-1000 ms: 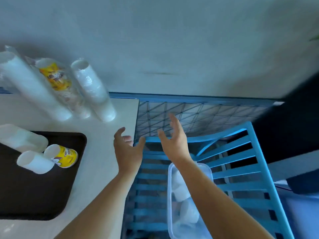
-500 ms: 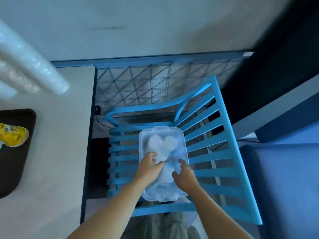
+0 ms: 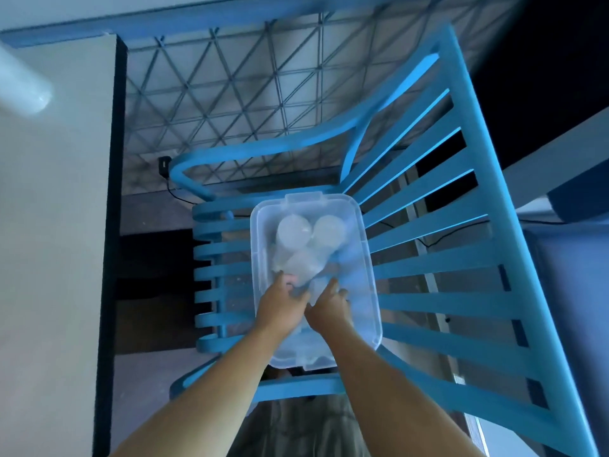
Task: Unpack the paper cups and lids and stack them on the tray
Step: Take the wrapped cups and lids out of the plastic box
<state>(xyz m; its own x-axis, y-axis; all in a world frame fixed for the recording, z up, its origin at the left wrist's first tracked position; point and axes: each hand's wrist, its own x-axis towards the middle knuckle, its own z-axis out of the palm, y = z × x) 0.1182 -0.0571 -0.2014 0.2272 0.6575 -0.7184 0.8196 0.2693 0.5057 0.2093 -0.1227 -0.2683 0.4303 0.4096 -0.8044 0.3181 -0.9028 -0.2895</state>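
A clear plastic bin [image 3: 369,285] stands on the seat of a blue slatted chair [image 3: 461,265]. Inside it lie white stacks of cups or lids [image 3: 295,230], some wrapped in clear film. Both my hands reach down into the bin's near half, close together. My left hand [image 3: 280,306] and my right hand [image 3: 329,310] curl their fingers round a film-wrapped sleeve [image 3: 308,275] lying between them. The fingertips are partly hidden by the film and the stacks. The tray is out of view.
The white table [image 3: 49,258] runs along the left, its dark edge next to the chair. The end of a wrapped sleeve of cups [image 3: 23,90] lies on the table at top left. A wire grid panel [image 3: 230,103] stands behind the chair.
My view has swung right and down from the table and tray to the chair. Both hands dropped from above the chair into the bin and drew together round a sleeve.
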